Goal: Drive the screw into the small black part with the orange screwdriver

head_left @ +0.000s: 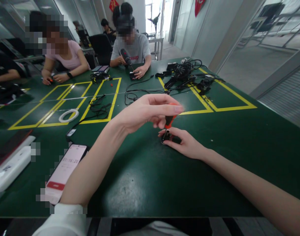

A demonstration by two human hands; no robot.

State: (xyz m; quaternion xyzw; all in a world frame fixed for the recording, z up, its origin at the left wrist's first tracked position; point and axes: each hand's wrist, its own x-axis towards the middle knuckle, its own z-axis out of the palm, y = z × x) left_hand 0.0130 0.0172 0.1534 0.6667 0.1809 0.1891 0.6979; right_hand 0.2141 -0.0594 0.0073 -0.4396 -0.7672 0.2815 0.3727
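My left hand [150, 111] is closed around the orange and black handle of a screwdriver [169, 121], held nearly upright with its shaft pointing down. The tip meets a small black part [167, 135] on the green table. My right hand [185, 142] pinches that part from the right, thumb in front and fingers behind. Fingers cover much of the part, so its exact kind cannot be made out.
On the left lie a phone [67, 172] showing a timer, a white power strip [12, 168] and a tape roll [69, 115]. Black cables [183, 73] heap up at the back right. Across the green table [145, 183], a co-worker [131, 49] holds a power driver.
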